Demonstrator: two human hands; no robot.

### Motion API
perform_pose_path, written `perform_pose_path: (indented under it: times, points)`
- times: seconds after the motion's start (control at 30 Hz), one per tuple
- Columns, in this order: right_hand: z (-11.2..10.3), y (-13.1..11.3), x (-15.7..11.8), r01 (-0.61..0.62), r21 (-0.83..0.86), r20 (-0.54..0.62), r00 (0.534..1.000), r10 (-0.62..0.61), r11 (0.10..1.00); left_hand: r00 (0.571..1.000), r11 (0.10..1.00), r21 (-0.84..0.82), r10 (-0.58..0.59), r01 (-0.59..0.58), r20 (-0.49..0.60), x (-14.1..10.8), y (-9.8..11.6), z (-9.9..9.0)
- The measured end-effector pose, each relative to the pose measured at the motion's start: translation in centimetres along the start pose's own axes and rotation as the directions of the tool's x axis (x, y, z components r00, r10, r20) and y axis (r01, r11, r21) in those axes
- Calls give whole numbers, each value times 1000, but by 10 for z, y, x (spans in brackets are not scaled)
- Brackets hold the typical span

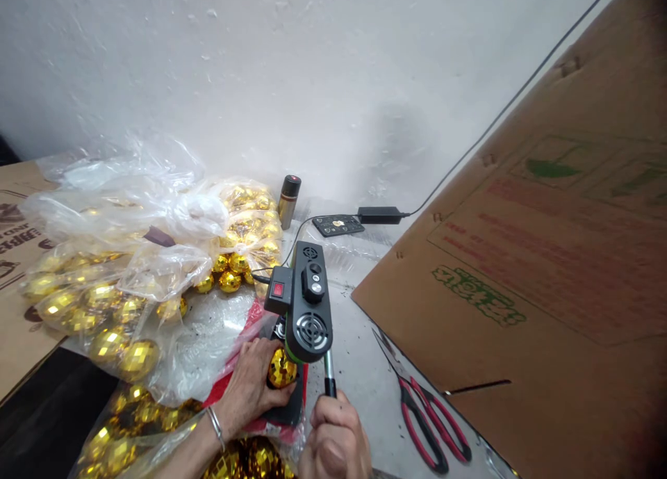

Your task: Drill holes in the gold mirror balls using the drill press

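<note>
A small black bench drill press [311, 302] with round vents and a red switch stands at the middle. My left hand [250, 380], with a silver bangle at its wrist, closes its fingers and thumb around a gold faceted ball [282, 368] on the dark base, just below the machine's head. Closed in a fist, my right hand [336, 437] grips the black-tipped metal lever [330, 378] at the machine's front right. The drill bit is hidden by the head. Red plastic [221, 388] lies under the base.
Clear bags of gold balls [104, 291] crowd the left, with more balls [244, 458] in front. Red-handled scissors [424, 420] lie right, beside a large cardboard box [521, 256]. Behind stand a spray can [289, 201], a phone [338, 224] and a power adapter [379, 215] with its cord.
</note>
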State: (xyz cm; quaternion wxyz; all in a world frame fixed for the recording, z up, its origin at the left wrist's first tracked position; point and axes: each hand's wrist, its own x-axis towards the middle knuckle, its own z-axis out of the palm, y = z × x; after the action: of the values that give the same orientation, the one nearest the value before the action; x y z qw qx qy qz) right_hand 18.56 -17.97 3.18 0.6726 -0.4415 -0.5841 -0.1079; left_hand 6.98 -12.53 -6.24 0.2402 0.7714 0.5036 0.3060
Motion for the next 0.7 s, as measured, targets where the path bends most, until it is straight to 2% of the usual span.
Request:
perform_pose_path:
  times: [0.07,0.13,0.43,0.57,0.7]
  points:
    - [3,-1,-1,13,-2,-79,997,-13,1000,1000,1000,-3,-6,6,-1,0,0,0]
    - [5,-3,0,14,4,-110,994,-13,1000,1000,1000,-11,-11,11,4,0,0,0]
    - [4,-5,8,54,-1,-88,995,-54,999,1000,1000,7,-10,10,-10,0,2,2]
    - [4,-6,8,23,23,-74,997,-21,999,1000,1000,-1,6,-6,-15,0,4,1]
    - [6,-2,6,74,63,-97,993,-68,995,1000,1000,22,-9,9,-26,0,5,1]
